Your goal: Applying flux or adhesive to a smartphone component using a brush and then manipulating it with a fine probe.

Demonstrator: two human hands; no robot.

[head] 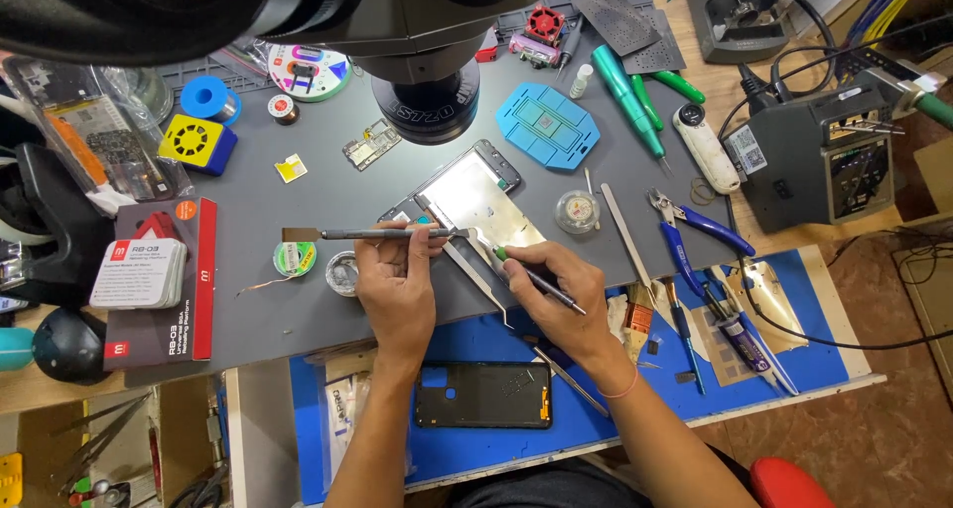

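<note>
An opened phone frame [467, 195] lies on the grey work mat [298, 309] under a black microscope lens [429, 96]. My left hand [397, 285] grips a long thin grey tool [382, 234] held level, its tip at the phone's lower edge. My right hand [556, 285] holds a slim pen-like tool [531, 278] with a green tip, pointed at the same edge. Metal tweezers [481, 290] lie on the mat between my hands. A black phone back cover [483, 395] rests on the blue mat near me.
Blue pliers [695, 235], a soldering station [824, 155], a blue stencil holder [548, 124], green screwdrivers [635, 106], solder wick reels [295, 259], a small circuit board [370, 145], a yellow fan block [197, 143] and a red-black box [159, 285] crowd the bench.
</note>
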